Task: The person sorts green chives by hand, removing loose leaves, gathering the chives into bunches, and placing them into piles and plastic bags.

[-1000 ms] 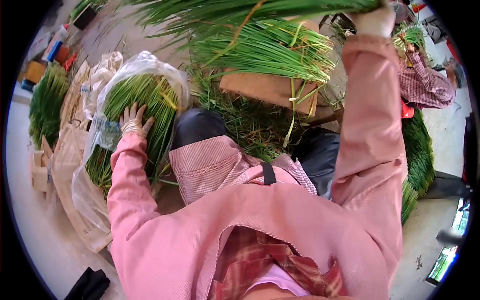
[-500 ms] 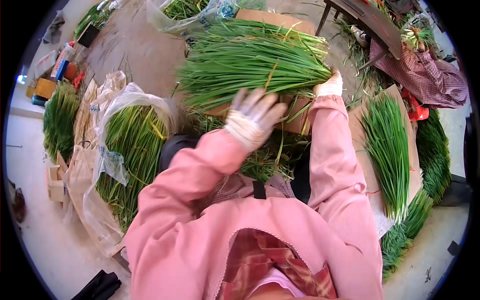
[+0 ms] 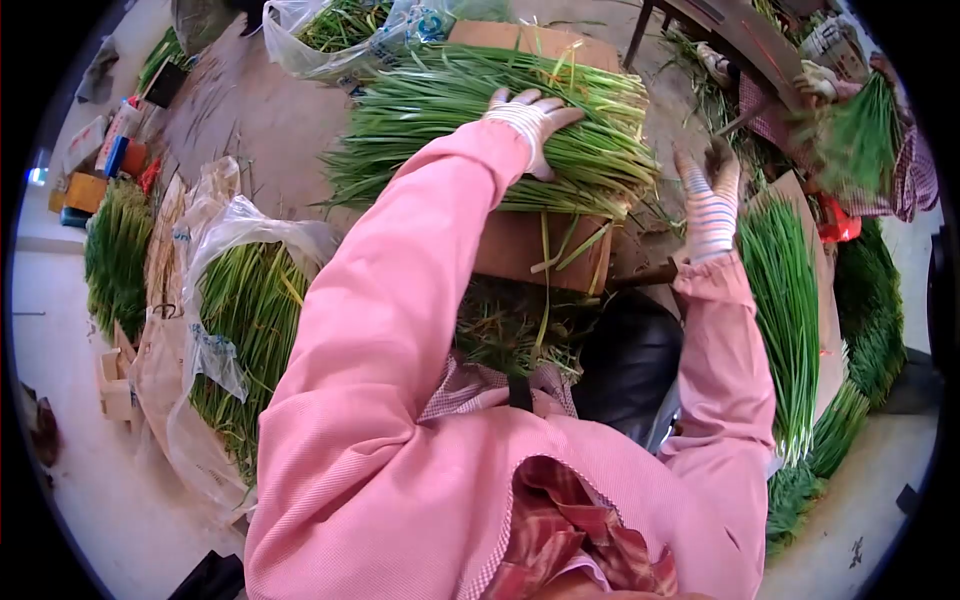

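A wide pile of long green garlic chives (image 3: 420,125) lies on a cardboard-topped stand (image 3: 525,250) in front of me, leafy tips to the left and pale stem ends to the right. My left hand (image 3: 528,125), in a striped work glove, rests on top of the pile with its fingers spread. To the right of the stem ends, my gloved right hand (image 3: 710,200) is raised with fingers apart and nothing in it. It is apart from the pile. Just beyond it on the right, a separate bundle of chives (image 3: 785,320) lies on cardboard.
At left stands a clear plastic bag (image 3: 215,260) full of chives; another plastic bag (image 3: 310,50) sits behind the stand. More bundled chives (image 3: 868,300) lie far right. A co-worker's gloved hand (image 3: 820,80) is near a chive bunch (image 3: 860,135) at upper right.
My right hand has let go of the stem ends and moved right. My left hand has moved up from the near edge onto the pile. A co-worker's bunch has swung into view.
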Demonstrator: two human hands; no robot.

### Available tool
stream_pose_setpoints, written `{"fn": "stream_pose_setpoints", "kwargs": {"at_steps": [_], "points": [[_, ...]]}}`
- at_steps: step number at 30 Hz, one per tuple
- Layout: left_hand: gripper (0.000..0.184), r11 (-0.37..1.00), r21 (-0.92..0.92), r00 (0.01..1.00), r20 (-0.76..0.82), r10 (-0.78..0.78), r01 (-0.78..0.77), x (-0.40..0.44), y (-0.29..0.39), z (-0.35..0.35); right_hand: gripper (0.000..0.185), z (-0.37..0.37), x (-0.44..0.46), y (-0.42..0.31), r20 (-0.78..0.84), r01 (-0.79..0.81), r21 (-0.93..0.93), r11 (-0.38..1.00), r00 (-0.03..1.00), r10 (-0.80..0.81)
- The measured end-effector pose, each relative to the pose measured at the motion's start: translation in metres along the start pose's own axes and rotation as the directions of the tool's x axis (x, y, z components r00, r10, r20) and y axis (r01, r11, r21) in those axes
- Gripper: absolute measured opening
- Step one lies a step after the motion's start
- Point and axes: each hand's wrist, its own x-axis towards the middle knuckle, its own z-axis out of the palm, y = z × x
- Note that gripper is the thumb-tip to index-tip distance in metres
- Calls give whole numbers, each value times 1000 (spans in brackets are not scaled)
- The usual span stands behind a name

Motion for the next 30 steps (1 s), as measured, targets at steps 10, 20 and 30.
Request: {"fn": "stream_pose_setpoints", "kwargs": {"at_steps": [10, 20, 30], "points": [[92, 985, -8, 980, -98, -173, 173, -7, -21, -8, 124, 80, 66, 26, 557, 598, -801, -41, 768, 316], [108, 976, -134, 980, -77, -182, 171, -39, -2, 27, 123, 82, 25, 12, 536, 596, -798, -91, 770, 346], [90, 957, -267, 983, -110, -150, 116, -43, -19, 8, 126, 99, 16, 15, 589, 682, -671, -292, 729, 348]]}}
